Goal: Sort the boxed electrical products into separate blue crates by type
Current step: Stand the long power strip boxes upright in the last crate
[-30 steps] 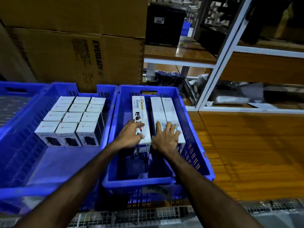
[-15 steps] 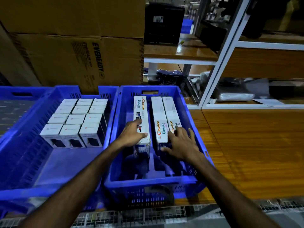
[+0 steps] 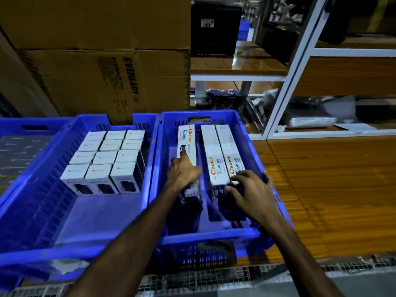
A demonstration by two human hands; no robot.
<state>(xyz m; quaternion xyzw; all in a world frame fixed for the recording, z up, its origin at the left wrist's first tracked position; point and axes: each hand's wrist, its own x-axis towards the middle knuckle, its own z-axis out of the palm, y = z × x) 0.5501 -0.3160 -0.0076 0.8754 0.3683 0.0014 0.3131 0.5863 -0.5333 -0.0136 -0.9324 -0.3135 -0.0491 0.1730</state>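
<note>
at the far left, part of a third crate shows, contents unclear. next, left crate: twelve small white boxes stand upright in a tight three-by-four block against the far wall, near half of the floor bare. behind it, stacked cartons.

right crate, touching the left one: three long boxes lie flat, running front to back. one lies alone on the left; the other two lie side by side, touching, with a gap between them and the first.

left hand rests on top of the lone long box, fingers loosely bent over it, forefinger stretched forward along the lid; whether the thumb grips the side, cannot tell. right hand is at the near end of the rightmost long box, fingers spread and curled at its end, thumb by the crate wall.

handling, as a guess: thin card, light, stiff along the length but easy to dent at corners; printed faces likely a bit slick. best held across the narrow width near the middle, or by both ends, not by the end flaps.

right of the crates, wooden table and white shelving.
</note>
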